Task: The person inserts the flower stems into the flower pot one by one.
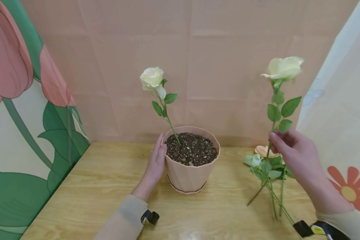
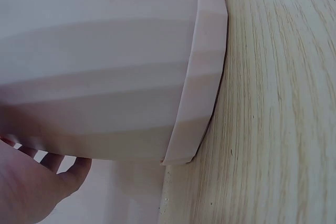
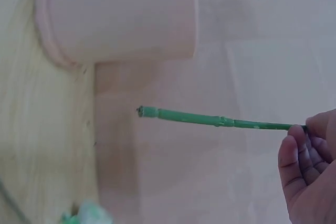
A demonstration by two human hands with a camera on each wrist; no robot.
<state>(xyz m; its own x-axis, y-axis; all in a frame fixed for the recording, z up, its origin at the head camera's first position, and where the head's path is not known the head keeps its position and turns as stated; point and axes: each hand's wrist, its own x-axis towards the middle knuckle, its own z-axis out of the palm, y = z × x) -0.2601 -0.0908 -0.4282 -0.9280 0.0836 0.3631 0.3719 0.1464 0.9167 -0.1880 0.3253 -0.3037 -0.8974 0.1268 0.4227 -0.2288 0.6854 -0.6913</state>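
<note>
My left hand (image 1: 154, 163) rests with its fingers along the left side of a pink ribbed flowerpot (image 1: 188, 178). The pot is filled with dark soil (image 1: 195, 150), and one white rose (image 1: 151, 78) stands in it, leaning left. To the right of the pot, my right hand (image 1: 300, 156) pinches a second white rose (image 1: 284, 68) by its green stem, bloom upward. The right wrist view shows the bare lower stem (image 3: 189, 117) sticking out from the fingers, its cut end free in the air. In the left wrist view, the fingers (image 2: 73, 177) touch the pot wall.
Below the right hand, several more roses lie on the wooden table (image 1: 108, 186), among them a pale green-white one (image 1: 253, 160) and a peach one (image 1: 264, 150). The pot stands in a shallow saucer (image 1: 187, 192). A pink cloth (image 1: 138, 40) hangs behind; printed panels flank both sides.
</note>
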